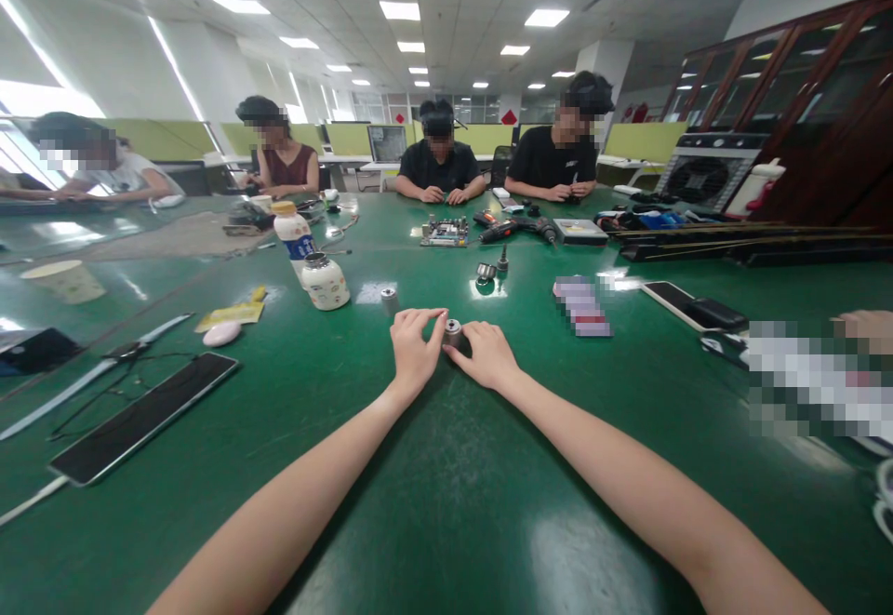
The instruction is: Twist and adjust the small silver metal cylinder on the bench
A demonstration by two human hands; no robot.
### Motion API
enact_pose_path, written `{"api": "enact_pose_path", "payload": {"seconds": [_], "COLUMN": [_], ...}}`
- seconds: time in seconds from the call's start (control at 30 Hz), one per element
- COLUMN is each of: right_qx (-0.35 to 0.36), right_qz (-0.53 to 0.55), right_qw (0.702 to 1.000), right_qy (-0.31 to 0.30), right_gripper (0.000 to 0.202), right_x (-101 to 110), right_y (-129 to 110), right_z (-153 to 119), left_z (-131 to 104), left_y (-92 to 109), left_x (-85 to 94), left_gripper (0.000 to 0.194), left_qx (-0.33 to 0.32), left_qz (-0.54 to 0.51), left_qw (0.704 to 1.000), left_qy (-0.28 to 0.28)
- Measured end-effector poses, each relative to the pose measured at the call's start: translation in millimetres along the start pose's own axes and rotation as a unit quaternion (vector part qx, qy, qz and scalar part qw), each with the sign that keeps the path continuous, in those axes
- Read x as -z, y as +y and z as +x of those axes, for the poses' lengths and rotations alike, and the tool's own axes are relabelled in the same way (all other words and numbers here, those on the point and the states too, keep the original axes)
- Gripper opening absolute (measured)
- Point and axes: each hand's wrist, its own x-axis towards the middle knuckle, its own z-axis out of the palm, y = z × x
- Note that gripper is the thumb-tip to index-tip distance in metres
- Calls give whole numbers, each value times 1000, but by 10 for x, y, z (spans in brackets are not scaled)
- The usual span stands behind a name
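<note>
A small silvery metal cylinder with a dark hole in its top stands on the green table between my hands. My right hand curls round its right side, with the thumb against its lower front. At its upper left edge, my left hand has thumb and forefinger pinched together; whatever is between those fingertips is too small to make out. A second metal cylinder stands just beyond my left hand. Farther off are a round metal ring-shaped part and a dark drill chuck-like part.
To the left are a white jar, a bottle, a tablet-like device and a watch strap. Ahead lie a circuit board and a power drill. A phone lies right. Several people sit around the table.
</note>
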Motion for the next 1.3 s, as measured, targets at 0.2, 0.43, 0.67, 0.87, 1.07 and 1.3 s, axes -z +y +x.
{"api": "enact_pose_path", "payload": {"seconds": [0.2, 0.43, 0.67, 0.87, 1.07, 1.3], "right_qx": [-2, -3, 1, 3, 2, 5], "right_qz": [4, 5, -4, 0, 0, 4], "right_qw": [1000, 1000, 1000, 1000, 1000, 1000], "right_qy": [1, -3, 1, 3, 3, 2], "right_gripper": [36, 35, 36, 37, 34, 34], "right_x": [1, 7, -4, -15, -10, -20], "right_y": [-6, -2, 5, 14, 11, 17], "right_z": [-1, -2, -6, -3, 0, -1], "left_z": [-62, -105, -23, -38, -29, -15], "left_y": [-183, -263, -8, 52, 15, 5], "left_x": [-78, -116, -2, 7, -4, -11], "left_gripper": [11, 12, 19, 15, 15, 15], "left_qx": [119, 90, -6, -47, -42, -35], "left_qz": [109, 125, 64, 51, 44, 9], "left_qw": [985, 987, 998, 997, 997, 998], "left_qy": [-65, -46, 17, -19, -44, -44]}}
